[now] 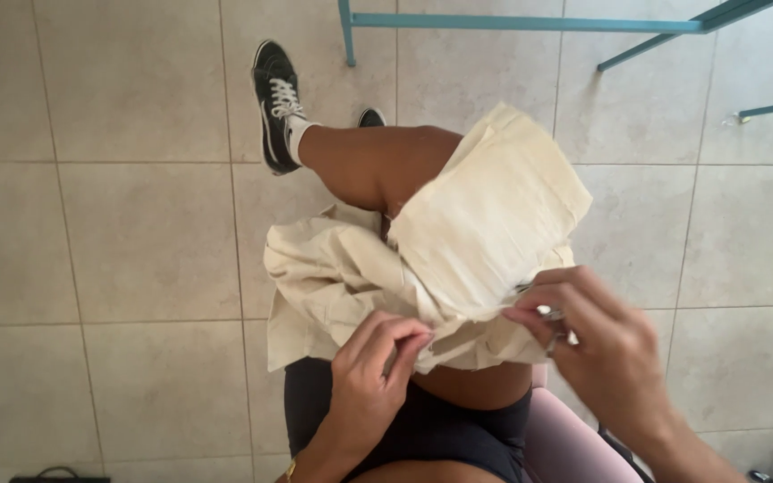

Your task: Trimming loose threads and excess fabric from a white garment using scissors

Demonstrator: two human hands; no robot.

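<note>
A piece of cream cloth lies crumpled and folded over my lap and crossed legs. My left hand pinches the cloth's near edge between thumb and fingers. My right hand grips the cloth edge further right, and a small metal object, possibly scissors, shows between its fingers. I sit on a pink chair in dark shorts, one foot in a black and white sneaker.
Pale floor tiles spread all around. Teal metal furniture legs stand at the top. A dark object with a handle sits at the bottom left edge.
</note>
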